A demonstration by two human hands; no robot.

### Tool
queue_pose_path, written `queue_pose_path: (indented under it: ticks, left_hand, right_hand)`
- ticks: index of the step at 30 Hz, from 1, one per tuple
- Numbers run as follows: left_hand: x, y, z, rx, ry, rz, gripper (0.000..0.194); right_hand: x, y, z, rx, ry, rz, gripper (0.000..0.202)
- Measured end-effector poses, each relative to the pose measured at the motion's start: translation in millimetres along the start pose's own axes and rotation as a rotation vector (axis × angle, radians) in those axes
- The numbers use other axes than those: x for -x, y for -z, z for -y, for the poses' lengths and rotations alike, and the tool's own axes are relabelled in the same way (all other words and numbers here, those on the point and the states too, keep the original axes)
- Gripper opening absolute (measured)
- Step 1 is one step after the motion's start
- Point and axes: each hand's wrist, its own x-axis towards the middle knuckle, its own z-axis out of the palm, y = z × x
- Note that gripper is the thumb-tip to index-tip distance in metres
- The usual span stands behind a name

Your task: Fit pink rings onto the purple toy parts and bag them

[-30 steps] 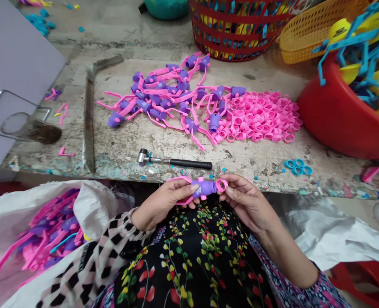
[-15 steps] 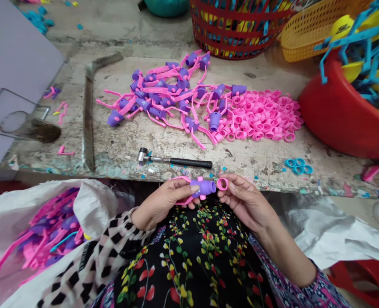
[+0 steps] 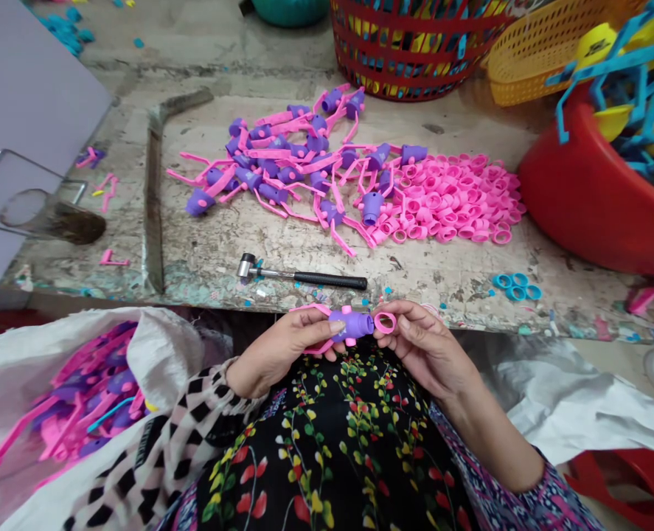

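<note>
Just in front of the bench edge, my left hand (image 3: 298, 339) grips a purple cup-shaped part (image 3: 357, 324) with pink arms; its narrow end points right. My right hand (image 3: 420, 343) pinches a pink ring (image 3: 385, 322) close to that end, and the ring is not around it. Behind my hands a black-handled hammer (image 3: 329, 280) lies on the bench. Further back is a heap of purple and pink assembled parts (image 3: 290, 175), with a pile of pink rings (image 3: 459, 199) against its right side.
Several blue rings (image 3: 517, 286) lie at the bench's right front. A red tub (image 3: 597, 199), a red basket (image 3: 398, 59) and a yellow basket (image 3: 542, 55) stand behind. A bent metal bar (image 3: 154, 199) is at left. An open white sack (image 3: 161, 354) holds more parts.
The pink ring has tilted slightly between the fingers of my right hand, beside the purple part. My left hand holds its place. The view has shifted very slightly.
</note>
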Motion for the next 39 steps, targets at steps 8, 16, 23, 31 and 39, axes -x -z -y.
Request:
queue_pose_path:
  ticks: [8,16,23,31,39]
  left_hand:
    - [1.1,-0.2,1.7,-0.024,-0.026,0.026,0.029]
    - [-1.1,-0.9,2.9,-0.011,-0.019,0.009,0.029]
    - [-0.7,-1.9,1.7,-0.009,-0.009,0.020,0.028]
    - [-0.4,-2.2,1.3,-0.015,-0.009,0.017,0.029]
    - [-0.6,-1.8,3.0,0.019,0.005,0.004,0.032]
  right_hand:
    - [-2.9,6.5,-3.8,0.072,0.030,-0.053,0.026]
    - [-2.2,9.9,-6.8,0.140,0.065,-0.043,0.021]
    - [-1.0,7.4,-4.2,0.144,0.091,-0.024,0.023]
    - [-1.1,5.8,-4.8,0.196,0.091,-0.055,0.021]
    - [-1.7,4.5,-6.7,0.204,0.075,-0.063,0.023]
